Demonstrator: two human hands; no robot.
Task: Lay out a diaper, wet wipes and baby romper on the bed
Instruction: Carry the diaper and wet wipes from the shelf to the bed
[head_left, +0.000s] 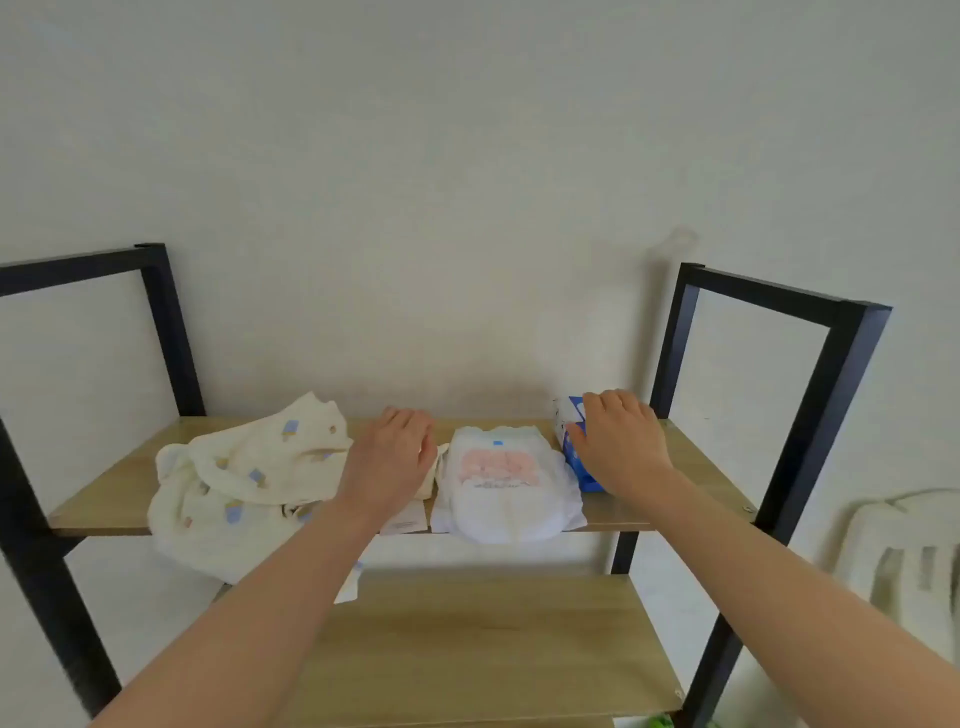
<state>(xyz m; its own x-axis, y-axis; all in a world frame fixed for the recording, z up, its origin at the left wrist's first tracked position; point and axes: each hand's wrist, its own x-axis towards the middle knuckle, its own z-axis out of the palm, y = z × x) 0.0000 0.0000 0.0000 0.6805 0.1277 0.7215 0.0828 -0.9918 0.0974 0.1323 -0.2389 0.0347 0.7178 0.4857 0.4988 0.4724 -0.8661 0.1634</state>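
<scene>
My hands reach to the shelf: left hand (390, 457) open over the romper's edge, right hand (621, 441) cupped on the wet wipes (574, 452).

The diaper (506, 488) lies between them on the wooden shelf (691, 467), wipes just right of it, cream romper (249, 478) left, draping over the front edge; black frame (810, 431) either side.

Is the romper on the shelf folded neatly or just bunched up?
Bunched up. The romper lies crumpled on the shelf, one part hanging over the front edge, beside the left hand.
</scene>
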